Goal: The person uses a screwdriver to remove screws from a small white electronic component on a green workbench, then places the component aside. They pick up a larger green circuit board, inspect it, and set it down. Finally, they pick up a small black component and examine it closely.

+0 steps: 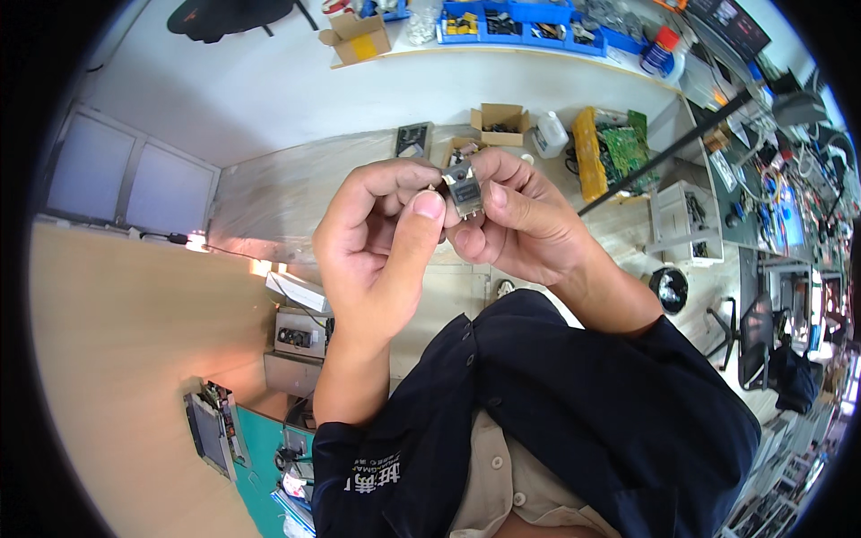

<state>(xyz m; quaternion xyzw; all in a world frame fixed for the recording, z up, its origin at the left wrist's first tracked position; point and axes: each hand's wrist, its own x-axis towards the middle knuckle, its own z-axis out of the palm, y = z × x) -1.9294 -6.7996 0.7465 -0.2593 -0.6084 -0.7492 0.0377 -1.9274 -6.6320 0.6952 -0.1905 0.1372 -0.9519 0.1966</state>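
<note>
**Dark grey component up between my fingers, joined to no board**

I have the small dark component (464,190) just above the centre of the frame, tilted a little, with what look like short metal legs toward the lower edge. My right hand (531,217) grips it at its right side, thumb on the near face and fingers behind. My left hand (369,247) is curled beside its left edge, thumb pressed toward the index finger; a tiny glint shows at that thumb tip, but I cannot tell whether I am pinching a separate bit there or only steadying the component.

As I judge it, the picking-up is done and I am at the handling or looking-over stage, with 2 hands close together in the air. Setting the component down or fitting it anywhere is not done. Whether its legs have been bent or cleaned is too small to tell.

Beyond my hands, in the upper middle, sit an open cardboard box (504,140) and a white jug (550,136). Green circuit boards (621,148) lie at upper right, and blue bins (459,39) of small parts line the top edge.
</note>
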